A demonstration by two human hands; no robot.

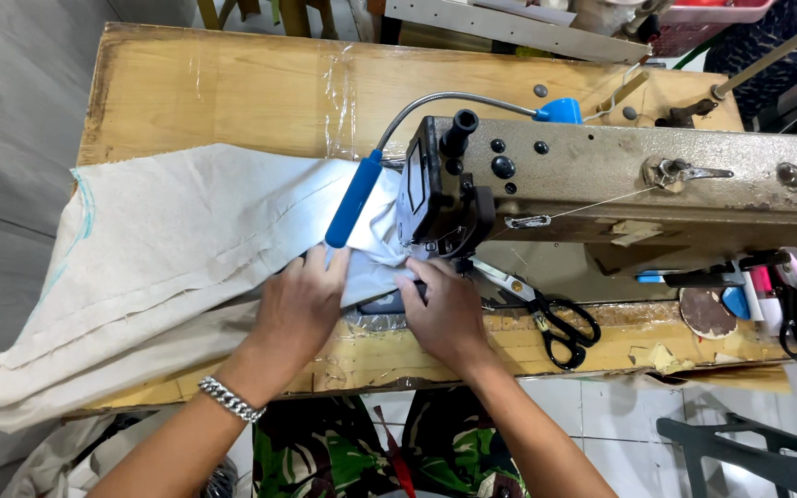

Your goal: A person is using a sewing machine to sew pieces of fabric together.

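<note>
A folded off-white cloth (168,249) lies across the left half of a wooden sewing table (232,92) and runs under the head of a beige sewing machine (620,184). My left hand (302,304) presses flat on the cloth just left of the needle area, a silver chain bracelet on its wrist. Just beside it, my right hand (445,309) rests with fingers spread on the cloth's edge right under the machine head. A blue lamp (354,198) on a flexible neck lights the cloth there. The needle itself is hidden by the machine head.
Black-handled scissors (555,323) lie on the table right of my right hand. More scissors and small bottles (786,309) sit at the far right. The cloth hangs over the table's left edge. A dark chair (749,452) stands at lower right.
</note>
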